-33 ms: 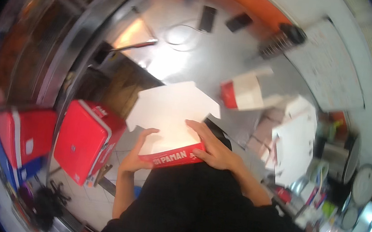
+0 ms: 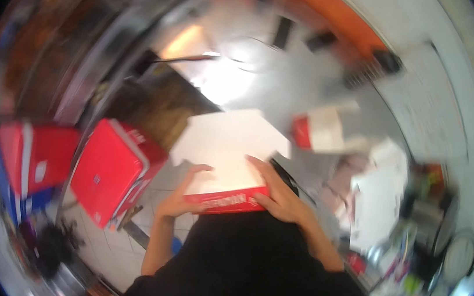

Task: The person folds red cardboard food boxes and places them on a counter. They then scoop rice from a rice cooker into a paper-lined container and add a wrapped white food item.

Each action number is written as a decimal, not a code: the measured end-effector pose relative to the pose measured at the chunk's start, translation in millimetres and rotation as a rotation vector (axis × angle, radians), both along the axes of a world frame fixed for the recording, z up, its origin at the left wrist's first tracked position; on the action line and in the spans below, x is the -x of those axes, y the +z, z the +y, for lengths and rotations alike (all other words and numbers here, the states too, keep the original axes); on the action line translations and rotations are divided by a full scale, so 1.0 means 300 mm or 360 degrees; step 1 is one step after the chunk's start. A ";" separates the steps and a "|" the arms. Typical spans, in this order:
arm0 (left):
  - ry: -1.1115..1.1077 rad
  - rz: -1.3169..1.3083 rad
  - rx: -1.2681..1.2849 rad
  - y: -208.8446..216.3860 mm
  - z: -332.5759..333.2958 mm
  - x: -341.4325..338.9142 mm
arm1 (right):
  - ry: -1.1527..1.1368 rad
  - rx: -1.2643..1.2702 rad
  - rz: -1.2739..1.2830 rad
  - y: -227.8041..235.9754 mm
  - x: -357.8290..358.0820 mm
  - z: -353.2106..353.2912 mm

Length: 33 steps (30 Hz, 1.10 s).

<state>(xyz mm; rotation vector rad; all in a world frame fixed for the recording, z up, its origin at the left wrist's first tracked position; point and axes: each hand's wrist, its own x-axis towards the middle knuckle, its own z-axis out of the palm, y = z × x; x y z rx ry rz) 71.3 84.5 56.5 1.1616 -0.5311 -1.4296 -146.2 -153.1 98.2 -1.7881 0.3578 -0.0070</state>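
I have the carton (image 2: pixel 232 141) between both hands at the centre of the frame, its lower edge in front of my black clothing. My left hand (image 2: pixel 175 200) is curled on its lower left corner, a finger bent over the side and the thumb at the left end of the red front panel (image 2: pixel 229 202). My right hand (image 2: pixel 279 198) is part-closed on the lower right corner, one finger extended over the pale interior and the thumb at the panel's right end. Both hands are in contact with the carton; the fingers beneath it are hidden.

Markings: large white lettering runs across the red panel, smeared by blur. A small pale mark shows on the red insulated box (image 2: pixel 106 175) at left of the frame. Writing on the whiteboard (image 2: pixel 438 103), upper right, is too faint to read.

Condition: the carton is plain white inside, with a broad panel spreading toward the top of the frame, angular at its corners and notched at left. The front panel stands folded up. A second red-and-white carton (image 2: pixel 322 131) lies on the metal table (image 2: pixel 295 75), right of centre, apart from my hands.
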 end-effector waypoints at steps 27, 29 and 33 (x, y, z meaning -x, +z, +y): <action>0.1010 -0.1107 0.0378 0.112 0.069 0.153 | 0.0760 -0.0082 -0.0195 -0.002 -0.345 -0.111; 0.1023 -0.1103 0.0382 0.111 0.053 0.148 | 0.0708 -0.0041 -0.0209 -0.025 -0.326 -0.115; 0.0863 -0.1061 0.0420 0.105 0.009 0.121 | 0.0487 0.0043 -0.0209 -0.067 -0.275 -0.147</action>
